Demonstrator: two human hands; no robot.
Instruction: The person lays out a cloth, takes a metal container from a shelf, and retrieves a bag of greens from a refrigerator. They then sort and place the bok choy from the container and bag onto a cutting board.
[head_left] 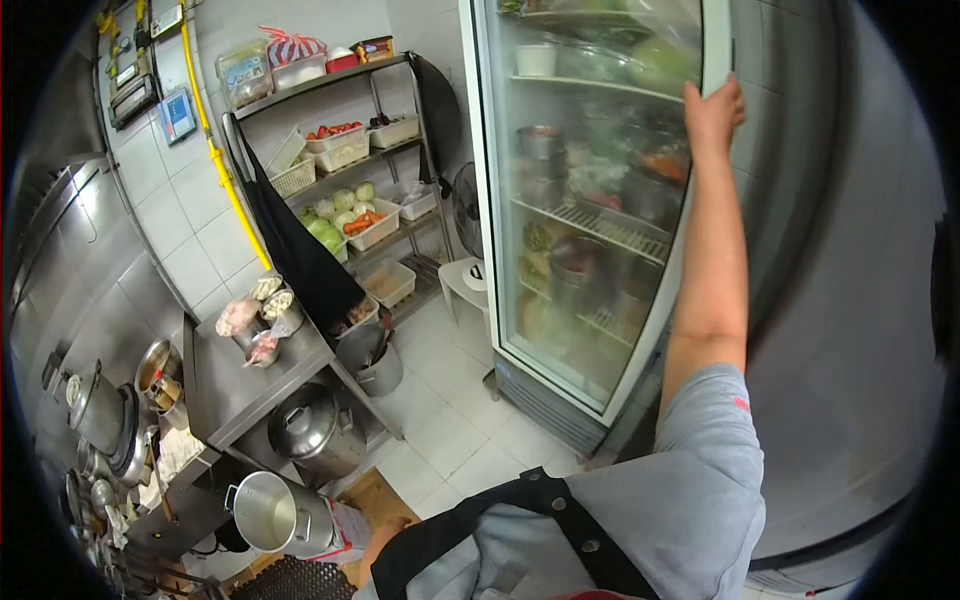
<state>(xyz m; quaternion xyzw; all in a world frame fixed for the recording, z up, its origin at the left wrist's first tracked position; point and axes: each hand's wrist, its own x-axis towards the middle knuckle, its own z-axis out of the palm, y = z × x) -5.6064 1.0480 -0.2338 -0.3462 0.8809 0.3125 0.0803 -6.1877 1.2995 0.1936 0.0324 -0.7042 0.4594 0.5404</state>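
Note:
My right hand (714, 115) is closed round the edge of a tall glass refrigerator door (598, 385), with my arm stretched out to it. The door looks shut against the cabinet. Behind its glass, wire shelves hold metal pots, a white tub (536, 60) and bagged green vegetables (660, 62). Low by my body, a small part of my left hand (390, 532) shows beside my apron (470, 530); its fingers are hidden. Nearest to it is a large open stockpot (268, 512), standing by a white and red container (347, 530).
A metal rack (330, 85) holds baskets of tomatoes, carrots and cabbages. Left of it, a steel table (235, 390) carries bowls and bagged food, with a lidded pot (312, 425) beneath. Pots stand on the stove (125, 430) at far left. A white stool (462, 280) stands beside the refrigerator.

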